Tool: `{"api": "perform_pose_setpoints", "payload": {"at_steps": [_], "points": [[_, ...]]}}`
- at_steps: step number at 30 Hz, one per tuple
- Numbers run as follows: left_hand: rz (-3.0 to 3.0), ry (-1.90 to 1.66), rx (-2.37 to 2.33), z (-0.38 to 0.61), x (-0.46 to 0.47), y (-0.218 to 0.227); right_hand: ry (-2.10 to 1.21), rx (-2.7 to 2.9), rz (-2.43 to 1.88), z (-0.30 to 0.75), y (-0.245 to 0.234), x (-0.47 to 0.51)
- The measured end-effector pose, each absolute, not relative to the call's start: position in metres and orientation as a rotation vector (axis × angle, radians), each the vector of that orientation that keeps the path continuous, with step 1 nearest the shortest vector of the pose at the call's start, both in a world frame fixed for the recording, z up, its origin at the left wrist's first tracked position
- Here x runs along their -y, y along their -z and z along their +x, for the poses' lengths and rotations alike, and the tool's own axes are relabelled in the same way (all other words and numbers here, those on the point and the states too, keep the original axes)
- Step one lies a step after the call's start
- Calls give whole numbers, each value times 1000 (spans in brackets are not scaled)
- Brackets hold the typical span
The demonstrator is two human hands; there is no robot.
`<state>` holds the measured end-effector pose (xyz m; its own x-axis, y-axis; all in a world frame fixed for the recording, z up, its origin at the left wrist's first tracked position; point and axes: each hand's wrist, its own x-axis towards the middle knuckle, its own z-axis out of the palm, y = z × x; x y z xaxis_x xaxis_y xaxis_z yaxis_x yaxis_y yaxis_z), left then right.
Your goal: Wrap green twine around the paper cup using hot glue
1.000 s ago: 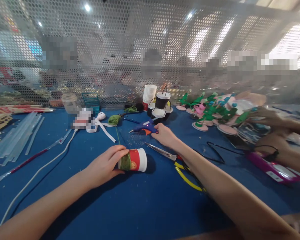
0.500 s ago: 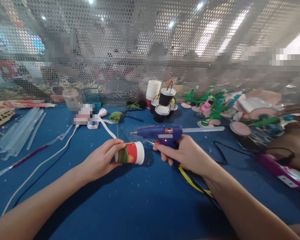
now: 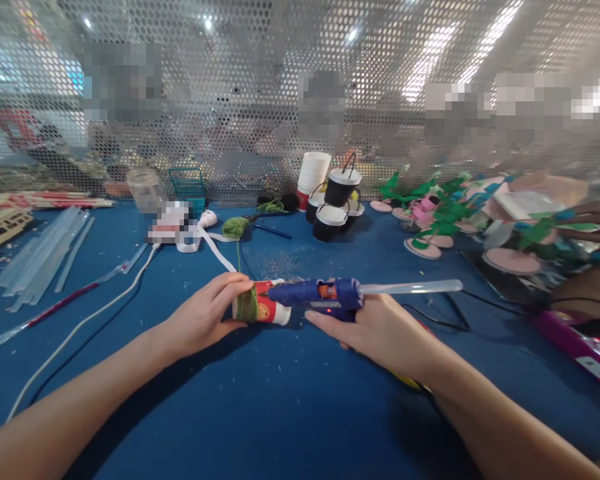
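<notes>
My left hand is closed on a red and white paper cup lying on its side, its base end wrapped in green yarn. From the cup a strand runs up to a small ball of green yarn. A blue glue gun, with a clear glue stick jutting from its back, is gripped in my right hand. The gun's nozzle end lies over the cup, beside the yarn wrap; whether it touches cannot be seen. My right fingers are partly hidden behind the grip.
Stacked paper cups and black-wrapped cups stand at the back. Loose glue sticks lie at left, near a white cable. Green and pink crafts fill the right, with a purple power strip and another person's hand.
My right hand has brought the glue gun left and down, so its nozzle end now overlaps the cup. The left hand keeps its hold on the cup. The view has shifted slightly.
</notes>
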<state>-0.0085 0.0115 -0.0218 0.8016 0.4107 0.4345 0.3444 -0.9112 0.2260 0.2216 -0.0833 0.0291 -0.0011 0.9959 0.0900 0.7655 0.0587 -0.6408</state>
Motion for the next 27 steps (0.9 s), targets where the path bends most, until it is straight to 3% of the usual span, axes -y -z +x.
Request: {"api": "perform_pose_setpoints", "payload": {"at_steps": [11,27], "points": [[2844,-731,-591,-8,-11,20,-403,1992,-1702,221,-31,84],[2931,-755,-490,-9,-12,22,-537,1877,-1758,222,-30,84]]}}
